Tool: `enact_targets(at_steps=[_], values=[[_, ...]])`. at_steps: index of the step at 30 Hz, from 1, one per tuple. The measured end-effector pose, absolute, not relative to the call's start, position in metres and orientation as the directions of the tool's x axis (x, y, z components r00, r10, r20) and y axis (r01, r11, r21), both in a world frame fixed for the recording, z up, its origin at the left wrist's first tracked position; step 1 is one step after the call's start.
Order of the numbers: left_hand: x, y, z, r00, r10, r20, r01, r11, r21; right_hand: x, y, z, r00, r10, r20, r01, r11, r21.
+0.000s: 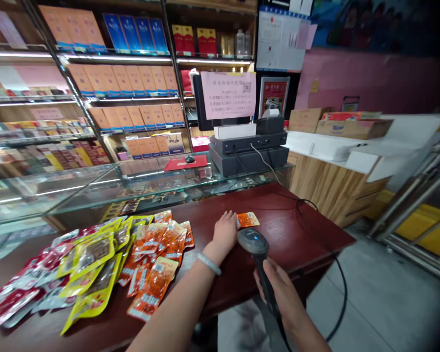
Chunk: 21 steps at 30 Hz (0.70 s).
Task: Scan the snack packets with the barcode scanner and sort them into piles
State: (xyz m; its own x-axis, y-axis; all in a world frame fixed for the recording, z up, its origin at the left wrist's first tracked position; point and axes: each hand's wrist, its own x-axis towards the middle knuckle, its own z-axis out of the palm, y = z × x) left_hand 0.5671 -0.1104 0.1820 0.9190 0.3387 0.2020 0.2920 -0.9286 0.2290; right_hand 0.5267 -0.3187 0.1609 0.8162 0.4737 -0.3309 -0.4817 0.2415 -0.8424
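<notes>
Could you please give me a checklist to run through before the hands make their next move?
1. Grey-and-black handheld scanner gripped in the right hand: ok.
2. Small blue light on the scanner's head lit: ok.
3. Left hand at the single flat orange packet: ok, at its left end.
4. Single packet apart from the heap of shiny orange packets: ok.
5. Thin black cable clear of the single packet: ok.
6. Scanner aimed at a code: cannot tell, its reading face is hidden.

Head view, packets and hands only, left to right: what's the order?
Red-and-silver packets → yellow packets → orange packet pile → left hand → lone orange packet → right hand, holding the scanner.
</notes>
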Motion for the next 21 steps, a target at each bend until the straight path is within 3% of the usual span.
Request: enact_targets(at_steps=[5, 8, 12, 16, 21], values=[[0.604, -0.110, 0.191, 0.927, 0.355, 0.117, 0.342, -0.932, 0.119, 0.533, -0.330, 0.169, 0.844, 0.422, -0.330, -0.447, 0.214, -0.869], [0.593, -0.109, 0.198, 0.919, 0.382, 0.094, 0.369, -0.920, 0.128, 0.534, -0.331, 0.170, 0.840, 0.438, -0.319, -0.432, 0.185, -0.883], [0.545, -0.110, 0.201, 0.882, 0.471, 0.028, 0.439, -0.841, 0.315, 0.530, -0.323, 0.169, 0.825, 0.475, -0.306, -0.429, 0.174, -0.886], [0.479, -0.110, 0.194, 0.795, 0.605, 0.049, 0.493, -0.691, 0.528, 0.515, -0.307, 0.175, 0.762, 0.602, -0.240, -0.399, 0.144, -0.906], [0.412, -0.105, 0.181, 0.672, 0.729, 0.130, 0.508, -0.582, 0.634, 0.486, -0.280, 0.196, 0.603, 0.793, -0.081, -0.284, 0.119, -0.951]])
